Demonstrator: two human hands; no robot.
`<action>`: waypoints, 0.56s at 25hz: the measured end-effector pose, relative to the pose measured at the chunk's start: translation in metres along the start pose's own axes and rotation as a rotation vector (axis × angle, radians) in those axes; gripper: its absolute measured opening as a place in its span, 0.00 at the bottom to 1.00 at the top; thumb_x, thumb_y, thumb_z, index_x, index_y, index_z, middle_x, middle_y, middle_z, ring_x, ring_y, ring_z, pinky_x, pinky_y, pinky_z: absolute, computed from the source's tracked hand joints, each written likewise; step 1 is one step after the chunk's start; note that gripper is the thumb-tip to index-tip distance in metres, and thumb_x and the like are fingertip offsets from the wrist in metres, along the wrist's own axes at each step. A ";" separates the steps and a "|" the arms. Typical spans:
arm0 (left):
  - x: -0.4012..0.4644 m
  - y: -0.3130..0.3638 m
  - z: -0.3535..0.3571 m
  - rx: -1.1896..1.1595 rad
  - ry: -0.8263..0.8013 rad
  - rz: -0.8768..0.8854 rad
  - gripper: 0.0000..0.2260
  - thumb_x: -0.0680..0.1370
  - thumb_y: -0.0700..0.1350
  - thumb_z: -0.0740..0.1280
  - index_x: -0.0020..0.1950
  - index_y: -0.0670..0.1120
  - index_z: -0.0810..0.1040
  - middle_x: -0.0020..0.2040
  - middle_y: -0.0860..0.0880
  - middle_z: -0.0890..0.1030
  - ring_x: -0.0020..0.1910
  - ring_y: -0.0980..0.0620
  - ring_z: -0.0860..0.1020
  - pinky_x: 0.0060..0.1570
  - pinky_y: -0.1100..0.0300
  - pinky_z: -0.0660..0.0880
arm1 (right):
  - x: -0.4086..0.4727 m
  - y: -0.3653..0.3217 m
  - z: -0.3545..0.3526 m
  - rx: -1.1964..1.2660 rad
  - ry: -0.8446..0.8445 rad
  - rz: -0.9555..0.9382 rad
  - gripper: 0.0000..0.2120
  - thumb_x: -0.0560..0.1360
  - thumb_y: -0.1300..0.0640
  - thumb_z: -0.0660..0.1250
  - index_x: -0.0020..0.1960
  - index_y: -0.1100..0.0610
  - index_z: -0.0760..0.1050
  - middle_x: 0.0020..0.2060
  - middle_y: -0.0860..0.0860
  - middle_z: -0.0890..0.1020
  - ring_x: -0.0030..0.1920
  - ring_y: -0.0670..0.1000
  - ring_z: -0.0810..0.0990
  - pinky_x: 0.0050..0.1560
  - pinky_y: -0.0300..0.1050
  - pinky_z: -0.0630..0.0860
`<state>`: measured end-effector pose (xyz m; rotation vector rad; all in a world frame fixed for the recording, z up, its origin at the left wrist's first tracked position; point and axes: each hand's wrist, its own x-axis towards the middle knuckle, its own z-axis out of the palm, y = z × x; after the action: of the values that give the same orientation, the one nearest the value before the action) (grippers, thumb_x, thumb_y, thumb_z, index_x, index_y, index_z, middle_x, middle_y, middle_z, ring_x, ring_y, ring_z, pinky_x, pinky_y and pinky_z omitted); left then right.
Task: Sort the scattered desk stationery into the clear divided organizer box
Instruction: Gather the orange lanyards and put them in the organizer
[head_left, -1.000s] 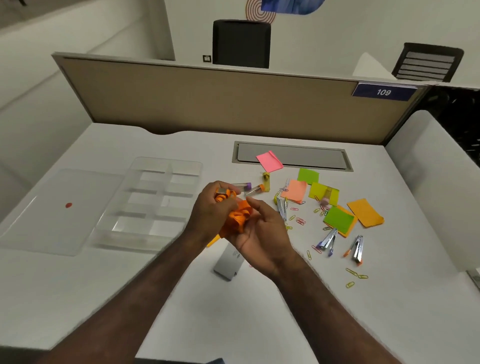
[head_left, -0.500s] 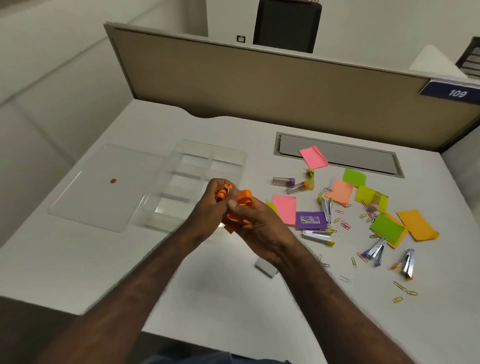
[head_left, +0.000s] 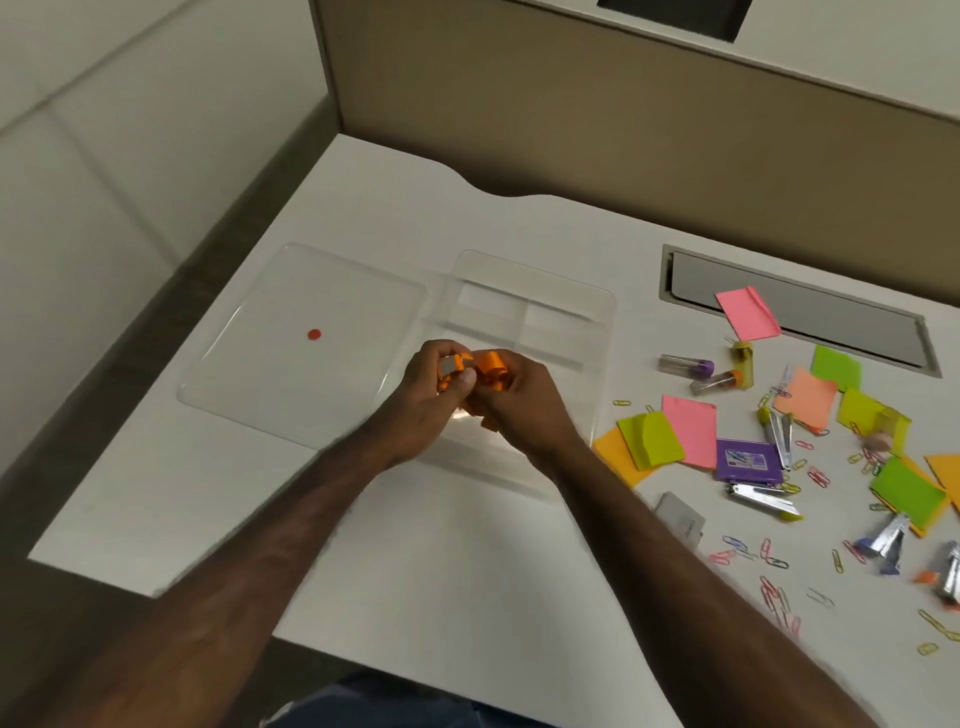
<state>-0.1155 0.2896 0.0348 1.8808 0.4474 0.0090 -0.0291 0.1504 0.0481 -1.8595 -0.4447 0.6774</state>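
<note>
Here, white desk (head_left: 467, 545), tan partition (head_left: 571, 130), both hands' grip clamped on orange clips (head_left: 491, 371).

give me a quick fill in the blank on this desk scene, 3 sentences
1. Both hands hold a bunch of ____ coloured items above the organizer box.
2. The clear lid lying left of the box carries a small ____ dot.
3. The staple box among the sticky notes is ____ in colour.

Missing words: orange; red; purple
</note>
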 end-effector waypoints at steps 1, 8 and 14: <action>0.003 -0.008 -0.007 0.056 -0.032 -0.004 0.16 0.85 0.52 0.60 0.72 0.51 0.65 0.68 0.49 0.70 0.65 0.52 0.72 0.61 0.63 0.72 | 0.010 0.002 0.006 -0.107 0.025 -0.012 0.06 0.75 0.56 0.72 0.52 0.53 0.83 0.40 0.53 0.87 0.43 0.57 0.86 0.45 0.55 0.85; 0.020 -0.020 -0.028 0.367 -0.143 0.046 0.16 0.83 0.44 0.63 0.71 0.47 0.71 0.66 0.47 0.75 0.63 0.49 0.74 0.65 0.53 0.72 | 0.034 0.006 0.028 -0.592 -0.005 -0.112 0.07 0.77 0.62 0.68 0.52 0.55 0.82 0.45 0.51 0.85 0.44 0.52 0.82 0.47 0.54 0.81; 0.020 -0.017 -0.044 0.629 -0.055 0.108 0.13 0.80 0.46 0.67 0.65 0.51 0.80 0.59 0.48 0.84 0.58 0.45 0.79 0.63 0.46 0.74 | 0.029 -0.009 0.027 -0.744 -0.184 -0.058 0.19 0.73 0.51 0.75 0.62 0.51 0.79 0.53 0.51 0.83 0.52 0.53 0.81 0.55 0.54 0.80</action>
<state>-0.1119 0.3400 0.0307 2.5141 0.3303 -0.1244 -0.0243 0.1899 0.0416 -2.4689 -0.9653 0.7000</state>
